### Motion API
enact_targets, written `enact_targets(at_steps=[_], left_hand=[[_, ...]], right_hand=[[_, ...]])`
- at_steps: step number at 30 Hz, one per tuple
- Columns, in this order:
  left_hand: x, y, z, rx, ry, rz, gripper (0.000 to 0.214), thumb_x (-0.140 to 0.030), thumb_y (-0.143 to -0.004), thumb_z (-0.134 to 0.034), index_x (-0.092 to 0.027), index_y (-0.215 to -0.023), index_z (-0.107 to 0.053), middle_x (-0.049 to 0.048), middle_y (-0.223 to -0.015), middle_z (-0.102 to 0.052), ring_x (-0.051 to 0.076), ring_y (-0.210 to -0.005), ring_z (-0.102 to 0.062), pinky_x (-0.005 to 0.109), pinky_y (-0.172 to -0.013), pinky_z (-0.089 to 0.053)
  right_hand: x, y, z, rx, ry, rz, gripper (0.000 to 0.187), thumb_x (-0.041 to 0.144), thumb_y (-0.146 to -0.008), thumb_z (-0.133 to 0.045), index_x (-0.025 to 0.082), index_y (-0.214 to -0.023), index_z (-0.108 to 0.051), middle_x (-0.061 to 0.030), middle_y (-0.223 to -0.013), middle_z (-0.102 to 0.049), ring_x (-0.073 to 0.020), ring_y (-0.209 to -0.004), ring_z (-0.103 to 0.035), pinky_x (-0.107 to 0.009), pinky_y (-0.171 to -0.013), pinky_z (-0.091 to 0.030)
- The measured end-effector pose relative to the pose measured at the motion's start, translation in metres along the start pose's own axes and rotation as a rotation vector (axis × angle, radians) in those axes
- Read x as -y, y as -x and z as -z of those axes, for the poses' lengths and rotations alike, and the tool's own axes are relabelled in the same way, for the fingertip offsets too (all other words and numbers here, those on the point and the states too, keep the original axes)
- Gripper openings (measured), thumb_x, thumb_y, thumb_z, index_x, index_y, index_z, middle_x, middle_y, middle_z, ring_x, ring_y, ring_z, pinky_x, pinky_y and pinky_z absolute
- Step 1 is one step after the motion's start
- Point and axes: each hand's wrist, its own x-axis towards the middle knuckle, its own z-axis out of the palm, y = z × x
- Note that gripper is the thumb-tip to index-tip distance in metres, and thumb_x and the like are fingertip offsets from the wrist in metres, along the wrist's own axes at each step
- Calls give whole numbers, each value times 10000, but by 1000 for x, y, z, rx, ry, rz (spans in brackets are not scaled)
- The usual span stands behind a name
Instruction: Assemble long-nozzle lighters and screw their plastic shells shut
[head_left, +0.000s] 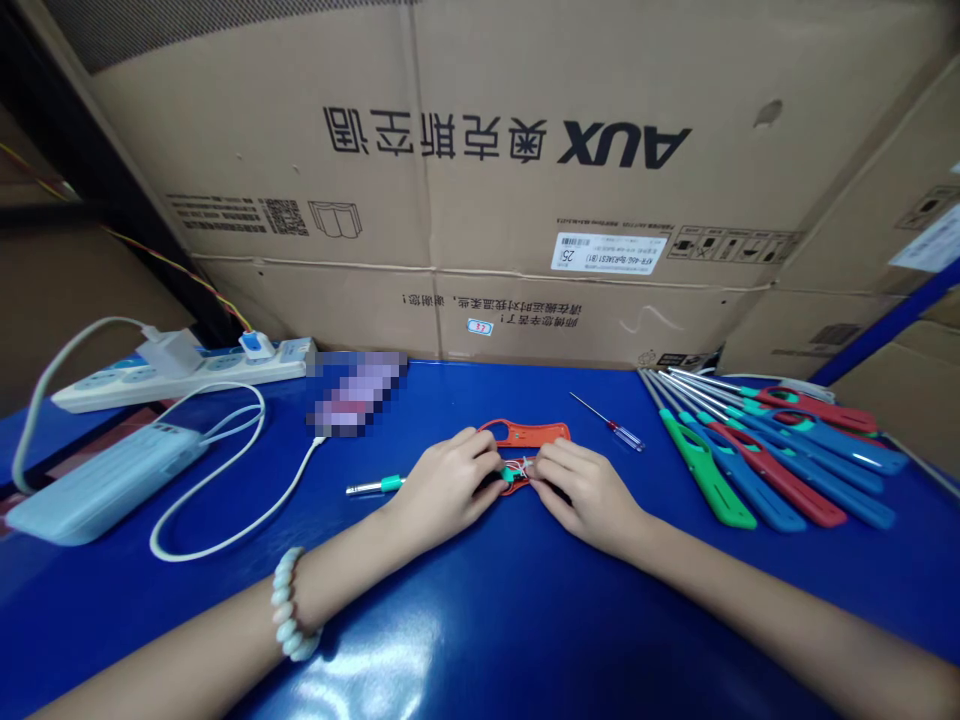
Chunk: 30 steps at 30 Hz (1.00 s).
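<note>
Between my hands an opened long-necked lighter lies on the blue table, its orange half-shell (pixel 516 490) showing a green part (pixel 513 474) and thin white wires (pixel 519 464). Its metal tube (pixel 364 489) with a green collar sticks out to the left. My left hand (pixel 448 487) pinches the lighter around the green part. Bent fingers of my right hand (pixel 592 497) close on the right end of the lighter beside the wires; their tips are partly hidden. Just behind lies the other orange shell half (pixel 534 434), apart from it.
A small screwdriver (pixel 619 430) lies behind my right hand. Several assembled lighters (pixel 750 465) in green, blue and red fan out at the right. Leftward are a phone (pixel 356 395), a power bank (pixel 112 480), a white cable (pixel 259 545) and a power strip (pixel 217 375). Cardboard (pixel 480 200) stands behind.
</note>
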Motion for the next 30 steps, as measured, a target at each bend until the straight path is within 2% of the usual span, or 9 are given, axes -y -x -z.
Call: enact_targets(at_steps=[8,15,18,22,25,30], left_hand=[[-6,1,4,33,-89,-18,183,-202,-914,-481,-134,-872,-646,75,-897,-551,210,-840,-519,328,-707,-500],[-3,4,5,59,-73,-63,165,-232,-896,-520,-128,-965,-627,85,-934,-552,215,-849,-540,346,-740,-508],[4,4,5,52,-34,-104,187,-251,-912,-510,-147,-1031,-610,78,-965,-558,212,-878,-542,337,-751,-507],[10,3,5,31,-9,-158,225,-240,-933,-483,-156,-1117,-581,78,-998,-563,204,-902,-544,342,-795,-498],[12,3,5,31,3,-177,238,-233,-934,-484,-155,-1142,-571,80,-1016,-566,206,-917,-542,350,-817,-492],[16,5,2,28,29,-190,250,-243,-945,-460,-173,-1163,-560,81,-1023,-561,208,-920,-538,353,-818,-487]], right_hand=[[1,-1,6,38,98,77,241,151,-920,-387,159,-788,-588,-66,-751,-568,-179,-705,-490,-292,-671,-421],[5,1,3,47,315,244,235,93,-885,-401,114,-789,-614,-107,-764,-587,-203,-708,-505,-343,-692,-403],[5,-1,9,81,239,182,223,129,-895,-419,125,-797,-620,-94,-765,-590,-203,-720,-513,-342,-695,-411],[-5,-5,25,127,-45,-7,176,172,-911,-456,160,-867,-626,-62,-817,-600,-182,-771,-541,-310,-724,-443],[-14,-7,36,108,-125,-103,187,145,-913,-444,166,-890,-628,-66,-858,-611,-184,-813,-556,-303,-737,-462],[-18,-6,36,173,-95,-20,229,129,-918,-427,175,-949,-649,-71,-909,-613,-185,-836,-557,-307,-750,-475]])
